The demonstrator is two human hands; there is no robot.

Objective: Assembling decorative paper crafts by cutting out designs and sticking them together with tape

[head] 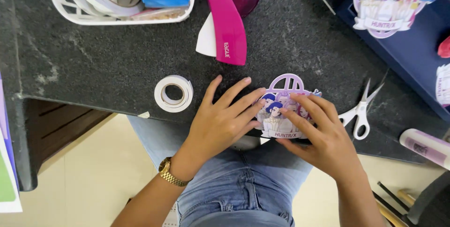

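Countertop [117, 53] dark stone | left hand [222, 121], right hand [323, 135] spread flat on sticker [281, 124]

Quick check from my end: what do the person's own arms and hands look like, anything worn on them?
Both forearms are bare, with no sleeves showing in the head view. The left hand has a gold-coloured metal link wristwatch on its wrist. The right hand wears nothing visible: no watch, bracelet or glove. No rings can be made out on either hand. The fingernails look plain and unpainted.
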